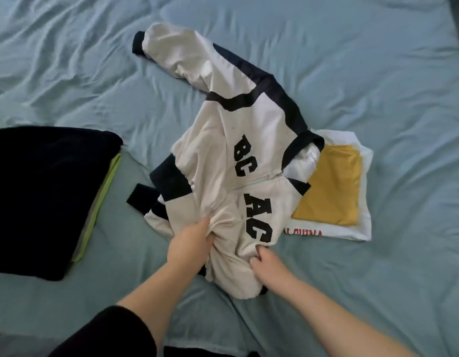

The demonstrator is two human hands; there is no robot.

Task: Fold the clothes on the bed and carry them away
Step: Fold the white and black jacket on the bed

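A cream zip jacket [223, 140] with dark navy trim and black letters lies crumpled in the middle of the blue bed sheet [365, 73]. One sleeve stretches toward the far left. My left hand [191, 243] grips a bunch of the jacket's fabric near its lower part. My right hand [265, 262] pinches the cloth just below the letters. To the right, partly under the jacket, a folded yellow garment [331, 184] rests on a folded white shirt [362, 228] with red print.
At the left lies a stack of folded clothes [42, 191], dark navy on top with a lime green layer [102, 199] showing at its edge. Wrinkled sheet spreads across the far side and the right.
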